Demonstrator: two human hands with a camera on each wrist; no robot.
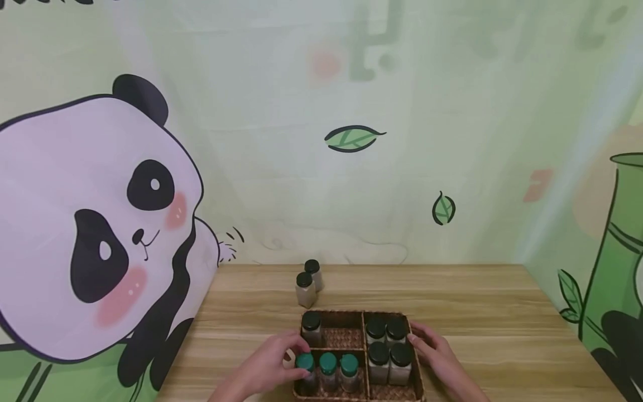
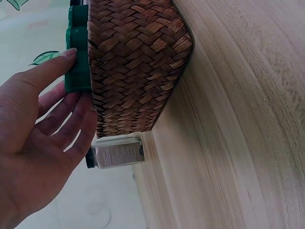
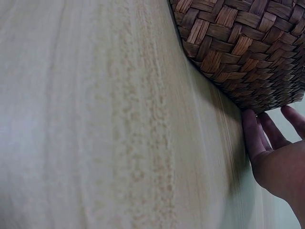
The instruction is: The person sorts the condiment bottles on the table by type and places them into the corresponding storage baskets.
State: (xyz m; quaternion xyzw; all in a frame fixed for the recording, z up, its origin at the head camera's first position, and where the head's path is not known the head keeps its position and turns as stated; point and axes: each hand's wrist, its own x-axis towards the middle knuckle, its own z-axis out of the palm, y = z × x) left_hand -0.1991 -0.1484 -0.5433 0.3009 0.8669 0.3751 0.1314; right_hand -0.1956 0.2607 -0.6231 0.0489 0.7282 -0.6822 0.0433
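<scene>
A woven basket [image 1: 365, 357] with three compartments stands on the table. In its front left compartment are three green-lidded spice jars [image 1: 329, 365] in a row. My left hand [image 1: 273, 360] pinches the lid of the leftmost green-lidded jar [image 2: 78, 62] between thumb and fingers, over the basket's left wall. My right hand [image 1: 439, 354] rests against the right side of the basket; in the right wrist view its fingertips [image 3: 249, 119] touch the woven wall low down. Several black-lidded jars [image 1: 379, 354] fill much of the right compartment, and one black-lidded jar [image 1: 311, 325] stands in the back left one.
Two more black-lidded jars [image 1: 305, 290] stand on the wooden table [image 1: 251, 312] behind the basket, one partly hiding the other. Beyond the table's back edge hangs a pale green cloth [image 1: 281, 184] printed with a panda and leaves.
</scene>
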